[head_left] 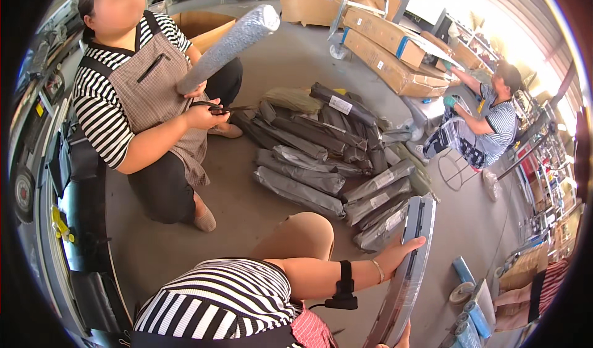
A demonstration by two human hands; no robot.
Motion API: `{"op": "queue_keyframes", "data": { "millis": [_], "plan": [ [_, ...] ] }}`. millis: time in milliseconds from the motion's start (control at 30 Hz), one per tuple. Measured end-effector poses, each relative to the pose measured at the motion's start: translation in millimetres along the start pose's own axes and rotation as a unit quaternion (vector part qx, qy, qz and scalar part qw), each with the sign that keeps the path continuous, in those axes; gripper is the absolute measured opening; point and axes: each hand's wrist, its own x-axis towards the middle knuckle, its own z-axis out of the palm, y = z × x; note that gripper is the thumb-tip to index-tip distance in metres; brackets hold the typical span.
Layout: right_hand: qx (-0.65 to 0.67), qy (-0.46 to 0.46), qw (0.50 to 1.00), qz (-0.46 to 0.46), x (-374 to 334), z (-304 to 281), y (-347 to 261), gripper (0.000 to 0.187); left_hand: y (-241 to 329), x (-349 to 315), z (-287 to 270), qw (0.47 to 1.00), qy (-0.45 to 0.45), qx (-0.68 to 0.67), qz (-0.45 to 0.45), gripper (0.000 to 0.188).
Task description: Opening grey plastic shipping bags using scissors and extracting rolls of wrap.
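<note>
My left hand (pixel 400 253) is wrapped round the upper part of a long grey rail (pixel 412 224), which has dark grooves and clear film over it. The rail stands tilted at my right side, its upper end leaning away from me. Only a few fingers of my right hand (pixel 403 339) show at the bottom edge, closed on the lower part of the same rail, whose lower end is out of view. Ahead of the rail, long bundles in grey plastic bags (pixel 309 141) lie heaped on the floor, some with white labels.
At the left, a crouching co-worker holds a bubble-wrapped roll (pixel 231 45) and black scissors (pixel 219 108). Another co-worker sits on a wire stool (pixel 457 170) beside long cardboard boxes (pixel 386 61). Blue rolls (pixel 475 320) lie at lower right; a wheeled rack (pixel 28 187) stands at left.
</note>
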Motion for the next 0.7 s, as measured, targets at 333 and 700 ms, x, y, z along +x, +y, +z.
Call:
{"op": "queue_keyframes", "data": {
  "millis": [333, 700],
  "plan": [
    [-0.138, 0.033, 0.99, 0.026, -7.1, -33.6, 12.8, 0.105, 13.6, 10.4, 8.9, 0.995, -0.09, -0.03, 0.022, 0.052],
    [0.009, -0.024, 0.998, 0.055, -76.0, -53.4, 41.4, 0.11, -4.3, 26.7, 11.8, 0.999, 0.029, 0.014, 0.023, 0.039]
  ]
}}
